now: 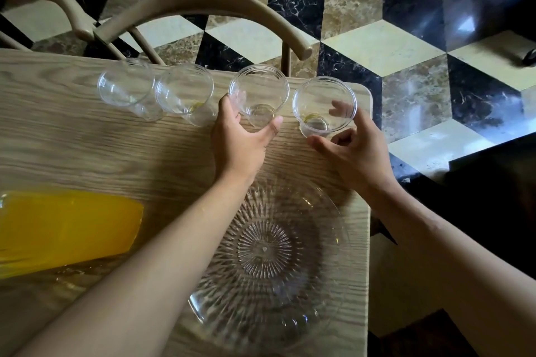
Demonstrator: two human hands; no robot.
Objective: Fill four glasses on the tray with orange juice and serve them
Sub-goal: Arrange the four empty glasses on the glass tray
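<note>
Both of my forearms are reaching up the frame over a wood-grain bench (pixel 87 139), and nearest to me a clear cut-glass tray (pixel 269 255) is lying flat on it, partly under my left forearm, with nothing standing on it. To the left of the tray a bottle of orange juice (pixel 66 229) is lying on its side on the bench, its near part running out of view. Along the far edge four clear glasses are standing upright in a row, all off the tray. My left hand (pixel 243 139) is holding the third glass (pixel 259 95) low down, with the thumb curling round its right side and the fingers (pixel 229 109) wrapping round its left side. My right hand (pixel 353 145) is sitting at the fourth glass (pixel 324 106), the one closest to the bench corner; its thumb is pointing at the base, one finger is curling beside the wall and others are showing through the glass behind it, but I cannot tell whether they are actually touching it. The first glass (pixel 125 82) and the second glass (pixel 184 90) are standing just beside each other further left, untouched. All four are looking almost empty, with only a faint yellow trace in the bottoms of the second and fourth. Beyond the bench two curved chair backs (pixel 203 6) are standing over a cube-patterned tile floor (pixel 377 38).
</note>
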